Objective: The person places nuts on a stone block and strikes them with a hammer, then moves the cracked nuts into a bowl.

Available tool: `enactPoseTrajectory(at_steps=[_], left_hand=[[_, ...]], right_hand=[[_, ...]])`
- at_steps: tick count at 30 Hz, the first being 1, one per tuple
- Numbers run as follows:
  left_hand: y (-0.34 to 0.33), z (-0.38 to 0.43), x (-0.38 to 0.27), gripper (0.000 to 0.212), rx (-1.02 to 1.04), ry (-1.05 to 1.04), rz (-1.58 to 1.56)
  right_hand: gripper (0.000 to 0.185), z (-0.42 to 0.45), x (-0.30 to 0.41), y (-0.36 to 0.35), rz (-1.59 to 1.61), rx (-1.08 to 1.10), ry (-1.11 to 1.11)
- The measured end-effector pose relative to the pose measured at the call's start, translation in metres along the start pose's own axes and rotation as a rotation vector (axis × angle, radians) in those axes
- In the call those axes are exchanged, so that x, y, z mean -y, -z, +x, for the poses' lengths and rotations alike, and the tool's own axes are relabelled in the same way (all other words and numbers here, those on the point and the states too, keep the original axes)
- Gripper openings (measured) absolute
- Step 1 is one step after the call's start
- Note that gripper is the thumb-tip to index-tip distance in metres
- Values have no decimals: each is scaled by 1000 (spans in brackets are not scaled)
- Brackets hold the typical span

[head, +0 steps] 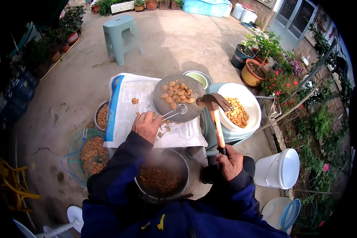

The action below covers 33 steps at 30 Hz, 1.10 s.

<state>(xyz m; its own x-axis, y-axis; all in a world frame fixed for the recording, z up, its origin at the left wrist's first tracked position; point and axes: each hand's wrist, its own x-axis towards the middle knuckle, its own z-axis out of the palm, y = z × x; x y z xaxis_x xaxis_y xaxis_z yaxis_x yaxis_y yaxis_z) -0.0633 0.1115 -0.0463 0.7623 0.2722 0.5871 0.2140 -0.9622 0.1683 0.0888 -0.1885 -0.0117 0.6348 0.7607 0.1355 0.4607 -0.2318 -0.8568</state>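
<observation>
My right hand (230,162) grips the dark lower end of a claw hammer (217,122) with an orange-and-black handle. The hammer's head is raised at the right rim of a round stone slab (163,108). My left hand (147,126) holds a metal wire tool (170,114) whose coiled end (182,108) lies over the slab. Whether a nut sits inside the coil is too small to tell. Several brown apricot-type pits (178,92) are heaped on the slab. Under it is a newspaper (136,92) with shell bits near my left fingers.
A white bowl (253,101) of kernels stands right on a stool. Below the newspaper is a metal pot (186,175) of brown pieces. Left are a mesh basket (74,142) of shells or pits and a metal bowl (96,119). A white bucket (267,169) stands right, a plastic stool (119,25) ahead.
</observation>
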Motion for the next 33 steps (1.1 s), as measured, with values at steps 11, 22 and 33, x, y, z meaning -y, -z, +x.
enactPoseTrajectory(at_steps=[11,22,33], left_hand=[[10,-2,-7,28,72,15,1],[16,5,-7,25,69,6,-45],[8,-4,1,30,31,-34,-46]], right_hand=[[28,14,40,-6,24,-24,-127],[29,32,33,-12,-165,116,-103],[23,21,83,-6,132,-77,-127]])
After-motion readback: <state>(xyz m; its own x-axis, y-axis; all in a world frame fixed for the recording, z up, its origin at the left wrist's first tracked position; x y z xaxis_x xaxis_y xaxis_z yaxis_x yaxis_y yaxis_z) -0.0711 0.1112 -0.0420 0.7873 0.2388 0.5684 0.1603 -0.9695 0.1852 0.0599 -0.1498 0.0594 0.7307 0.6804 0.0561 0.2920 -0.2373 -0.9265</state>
